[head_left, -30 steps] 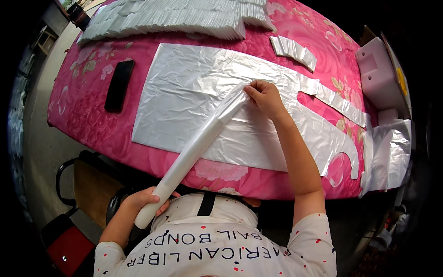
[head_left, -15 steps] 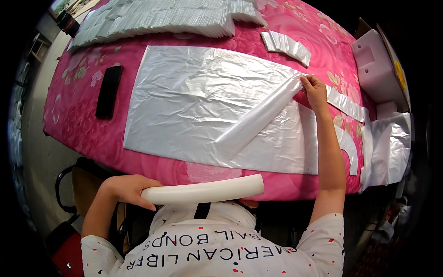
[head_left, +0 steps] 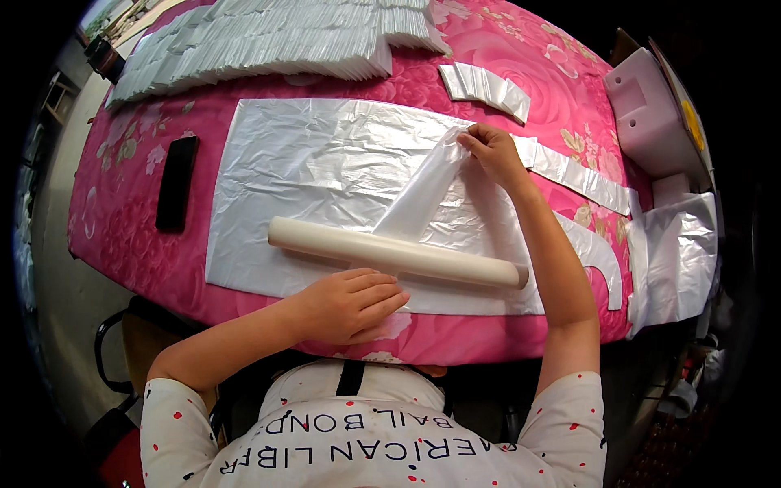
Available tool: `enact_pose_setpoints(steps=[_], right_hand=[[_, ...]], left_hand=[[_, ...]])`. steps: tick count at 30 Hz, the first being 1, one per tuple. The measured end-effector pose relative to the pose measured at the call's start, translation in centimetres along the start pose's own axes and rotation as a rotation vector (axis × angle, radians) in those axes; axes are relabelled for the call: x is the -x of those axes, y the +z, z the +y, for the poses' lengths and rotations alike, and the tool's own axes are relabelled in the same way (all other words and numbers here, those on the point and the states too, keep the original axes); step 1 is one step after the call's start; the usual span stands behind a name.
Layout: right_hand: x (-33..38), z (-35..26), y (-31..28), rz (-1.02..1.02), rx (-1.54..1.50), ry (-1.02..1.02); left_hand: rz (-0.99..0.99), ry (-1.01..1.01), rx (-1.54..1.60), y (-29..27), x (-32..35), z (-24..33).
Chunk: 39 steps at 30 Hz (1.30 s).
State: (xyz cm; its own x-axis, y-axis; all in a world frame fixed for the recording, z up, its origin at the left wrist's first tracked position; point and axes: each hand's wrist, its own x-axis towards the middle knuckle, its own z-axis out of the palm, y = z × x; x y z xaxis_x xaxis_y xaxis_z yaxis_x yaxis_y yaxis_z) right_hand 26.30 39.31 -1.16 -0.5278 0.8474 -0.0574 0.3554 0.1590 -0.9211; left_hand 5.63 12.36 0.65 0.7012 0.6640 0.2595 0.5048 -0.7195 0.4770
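Note:
A large, shiny white plastic sheet (head_left: pixel 285 171) lies spread out and creased on the table. My right hand (head_left: pixel 493 154) pinches its lifted edge near the far right, drawing up a loose fold. Across the sheet's near half rests a white tube (head_left: pixel 399 252), slightly slanted, its right end closer to me. My left hand (head_left: pixel 356 307) is just on the near side of the tube, palm down with fingers stretched out and holding nothing. Whether its fingertips touch the sheet or hover above it is hard to tell.
A pink flowered cloth (head_left: pixel 122 203) covers the table. On it lie a black phone (head_left: pixel 176 185), rows of folded white plastic packets (head_left: pixel 277 45), a short fanned row (head_left: pixel 486 89) and a white plastic strip (head_left: pixel 582 180). Foam boxes (head_left: pixel 659 114) and more plastic film (head_left: pixel 675 260) stand right.
My left hand has laid the tube on the sheet and let go, moving right and away from me. My right hand has drawn the pinched edge leftward.

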Motion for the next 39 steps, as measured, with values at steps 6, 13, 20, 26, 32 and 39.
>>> enact_pose_setpoints(steps=[6,13,20,26,32,39], right_hand=[[0.0,-1.5,-0.7,-0.030,0.061,0.188],[9.9,-7.0,5.4,-0.040,0.288,-0.240],[17.9,-5.1,8.3,0.014,0.722,-0.370],[15.0,-0.5,-0.7,0.421,0.876,-0.108],[17.9,-1.7,0.0,0.286,0.726,-0.170],[19.8,-4.6,7.0,-0.034,0.742,-0.447]], left_hand=[[-0.166,-0.104,-0.069,2.3,1.9,0.6],[-0.158,-0.262,-0.132,4.9,1.3,3.7],[-0.113,-0.348,-0.173,6.8,0.7,5.9],[-0.062,-0.273,-0.105,6.4,0.9,5.5],[-0.095,-0.226,-0.089,3.8,0.4,2.5],[-0.156,-0.255,-0.323,7.1,1.0,6.5]])
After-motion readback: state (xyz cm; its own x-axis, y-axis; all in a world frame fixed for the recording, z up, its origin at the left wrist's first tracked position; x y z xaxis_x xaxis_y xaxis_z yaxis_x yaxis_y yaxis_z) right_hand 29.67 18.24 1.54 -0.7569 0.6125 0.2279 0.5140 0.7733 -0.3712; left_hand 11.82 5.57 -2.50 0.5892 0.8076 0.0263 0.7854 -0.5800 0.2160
